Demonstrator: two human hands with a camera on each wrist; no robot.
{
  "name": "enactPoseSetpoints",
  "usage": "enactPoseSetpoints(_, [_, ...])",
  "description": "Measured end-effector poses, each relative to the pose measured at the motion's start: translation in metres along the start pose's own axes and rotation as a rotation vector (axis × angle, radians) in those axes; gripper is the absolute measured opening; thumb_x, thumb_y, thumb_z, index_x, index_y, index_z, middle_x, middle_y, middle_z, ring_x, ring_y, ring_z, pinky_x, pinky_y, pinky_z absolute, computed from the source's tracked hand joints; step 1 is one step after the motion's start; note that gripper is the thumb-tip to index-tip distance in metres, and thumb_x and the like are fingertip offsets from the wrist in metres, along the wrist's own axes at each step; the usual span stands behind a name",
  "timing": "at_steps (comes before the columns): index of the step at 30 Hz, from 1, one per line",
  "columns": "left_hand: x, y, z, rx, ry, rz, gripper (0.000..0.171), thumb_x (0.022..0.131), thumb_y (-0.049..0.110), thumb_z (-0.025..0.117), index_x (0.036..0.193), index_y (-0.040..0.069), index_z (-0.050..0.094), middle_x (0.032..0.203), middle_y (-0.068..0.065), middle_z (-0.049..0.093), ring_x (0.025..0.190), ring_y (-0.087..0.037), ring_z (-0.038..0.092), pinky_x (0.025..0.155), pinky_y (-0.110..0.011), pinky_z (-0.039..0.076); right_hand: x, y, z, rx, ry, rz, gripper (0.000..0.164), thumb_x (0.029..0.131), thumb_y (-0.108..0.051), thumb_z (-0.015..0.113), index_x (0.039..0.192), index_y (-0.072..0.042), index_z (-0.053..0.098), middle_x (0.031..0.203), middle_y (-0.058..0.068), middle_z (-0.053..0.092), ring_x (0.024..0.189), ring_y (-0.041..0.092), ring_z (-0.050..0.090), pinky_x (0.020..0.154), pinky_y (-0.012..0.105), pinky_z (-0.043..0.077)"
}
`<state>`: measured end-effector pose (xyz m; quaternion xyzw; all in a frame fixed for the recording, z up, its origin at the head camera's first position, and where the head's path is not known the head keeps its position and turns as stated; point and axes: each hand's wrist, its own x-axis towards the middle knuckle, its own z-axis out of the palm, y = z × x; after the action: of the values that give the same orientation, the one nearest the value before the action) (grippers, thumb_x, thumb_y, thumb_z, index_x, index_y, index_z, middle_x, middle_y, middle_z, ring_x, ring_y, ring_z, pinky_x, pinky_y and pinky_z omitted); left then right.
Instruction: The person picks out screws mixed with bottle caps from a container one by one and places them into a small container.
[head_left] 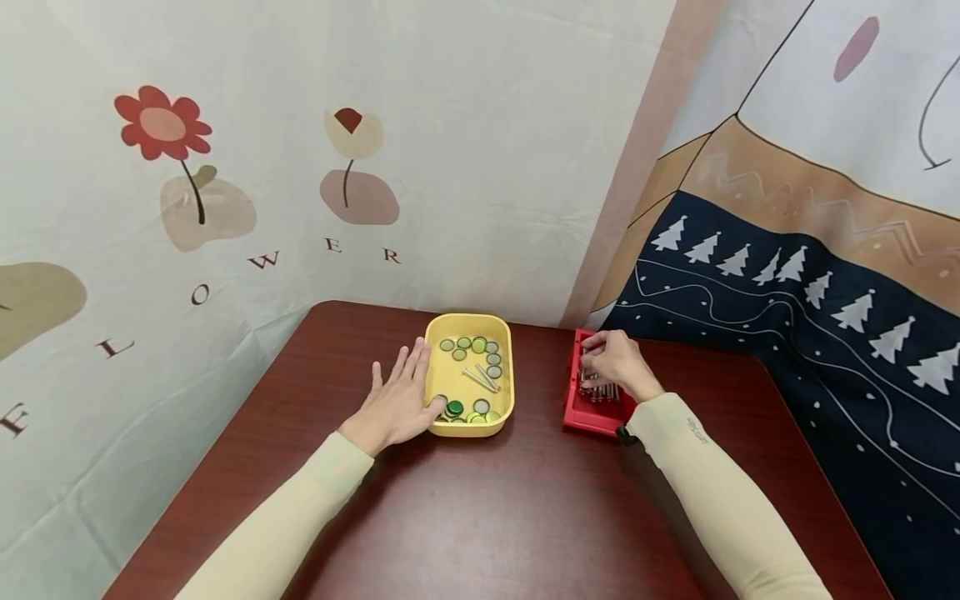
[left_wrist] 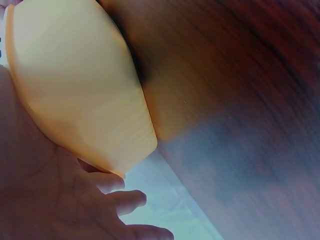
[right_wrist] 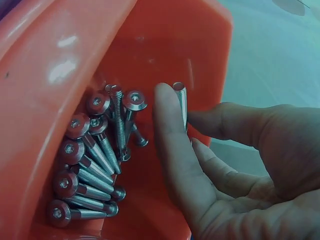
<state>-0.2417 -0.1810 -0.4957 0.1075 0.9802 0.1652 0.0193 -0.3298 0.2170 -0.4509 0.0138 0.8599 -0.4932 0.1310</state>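
My left hand [head_left: 397,404], its fingers straight, rests against the left side of a yellow tray [head_left: 507,400]. The thumb lies across the tray's near-left rim, and the left wrist view shows the tray's outer wall [left_wrist: 80,75] beside the palm. Inside the tray are several round green and grey caps [head_left: 479,344] and a few metal bolts [head_left: 480,379]. Over a red bin [head_left: 588,417], my right hand [head_left: 618,360] pinches a silver bolt [right_wrist: 182,97] between thumb and fingers. More bolts with socket heads [right_wrist: 85,150] lie piled in the bin.
Both containers stand toward the back of a dark red-brown wooden table [head_left: 465,517], with a gap between them. Behind the table hangs a pale cloth with printed flowers [head_left: 480,167]. A dark cloth with white trees [head_left: 787,333] hangs at the right.
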Motion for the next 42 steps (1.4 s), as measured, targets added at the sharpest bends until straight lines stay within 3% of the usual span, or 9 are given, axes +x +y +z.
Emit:
enactPoseSetpoints(7, [0.0, 0.0, 0.0, 0.003, 0.003, 0.004, 0.101, 0.111, 0.048, 0.052, 0.188, 0.003, 0.005, 0.199, -0.014, 0.0, 0.185, -0.046, 0.008, 0.138, -0.089, 0.007, 0.002, -0.001, -0.002, -0.014, 0.011, -0.003, 0.044, 0.108, 0.003, 0.072, 0.151, 0.008, 0.066, 0.129, 0.034, 0.078, 0.096, 0.033, 0.089, 0.083, 0.047, 0.074])
enactPoseSetpoints(12, [0.0, 0.0, 0.001, 0.01, 0.007, 0.003, 0.1, 0.111, 0.048, 0.052, 0.187, 0.003, 0.006, 0.199, -0.014, 0.0, 0.185, -0.046, 0.009, 0.138, -0.089, 0.009, 0.001, -0.002, -0.005, -0.088, 0.055, -0.041, 0.039, 0.108, 0.001, 0.074, 0.147, 0.007, 0.07, 0.127, 0.033, 0.079, 0.094, 0.035, 0.089, 0.084, 0.045, 0.073])
enactPoseSetpoints(17, [0.0, 0.0, 0.0, 0.011, 0.008, 0.005, 0.101, 0.111, 0.048, 0.053, 0.187, 0.003, 0.006, 0.199, -0.014, 0.0, 0.185, -0.047, 0.01, 0.138, -0.089, 0.008, -0.005, -0.003, -0.007, -0.188, 0.107, -0.128, 0.036, 0.109, -0.002, 0.071, 0.144, 0.004, 0.073, 0.126, 0.032, 0.081, 0.1, 0.041, 0.088, 0.085, 0.046, 0.073])
enactPoseSetpoints(20, [0.0, -0.001, 0.0, 0.012, 0.007, 0.005, 0.101, 0.111, 0.048, 0.054, 0.187, 0.002, 0.006, 0.199, -0.015, 0.0, 0.184, -0.047, 0.01, 0.138, -0.089, 0.009, -0.011, -0.005, -0.006, -0.301, 0.161, -0.21, 0.034, 0.109, -0.006, 0.07, 0.142, 0.002, 0.076, 0.124, 0.028, 0.083, 0.102, 0.038, 0.084, 0.089, 0.044, 0.074])
enactPoseSetpoints(24, [0.0, -0.002, 0.001, 0.009, 0.008, 0.003, 0.101, 0.111, 0.048, 0.054, 0.187, 0.002, 0.006, 0.199, -0.015, 0.0, 0.184, -0.047, 0.01, 0.138, -0.089, 0.009, -0.018, -0.006, 0.0, -0.423, 0.227, -0.309, 0.033, 0.109, -0.009, 0.072, 0.141, 0.0, 0.078, 0.128, 0.024, 0.084, 0.11, 0.036, 0.079, 0.1, 0.052, 0.069])
enactPoseSetpoints(26, [-0.001, -0.002, 0.002, 0.002, 0.009, 0.004, 0.101, 0.111, 0.048, 0.054, 0.187, 0.003, 0.006, 0.199, -0.015, 0.0, 0.184, -0.047, 0.01, 0.138, -0.089, 0.009, -0.021, -0.006, 0.005, -0.44, 0.229, -0.346, 0.035, 0.109, -0.01, 0.074, 0.142, 0.0, 0.077, 0.133, 0.025, 0.082, 0.114, 0.038, 0.08, 0.104, 0.056, 0.069])
enactPoseSetpoints(32, [-0.003, -0.001, 0.003, -0.018, 0.002, 0.008, 0.1, 0.111, 0.047, 0.053, 0.187, 0.003, 0.006, 0.199, -0.014, -0.001, 0.185, -0.047, 0.007, 0.138, -0.089, 0.007, -0.03, -0.009, 0.022, -0.497, 0.208, -0.44, 0.04, 0.108, -0.013, 0.078, 0.146, -0.003, 0.075, 0.143, 0.025, 0.072, 0.122, 0.041, 0.074, 0.105, 0.056, 0.068])
enactPoseSetpoints(42, [-0.003, 0.0, 0.002, -0.012, 0.012, 0.008, 0.1, 0.111, 0.047, 0.054, 0.187, 0.003, 0.007, 0.199, -0.014, 0.0, 0.185, -0.047, 0.01, 0.138, -0.089, 0.008, -0.035, -0.023, 0.047, -0.609, 0.178, -0.635, 0.046, 0.106, -0.023, 0.084, 0.15, -0.012, 0.074, 0.157, 0.018, 0.065, 0.142, 0.04, 0.062, 0.12, 0.062, 0.06])
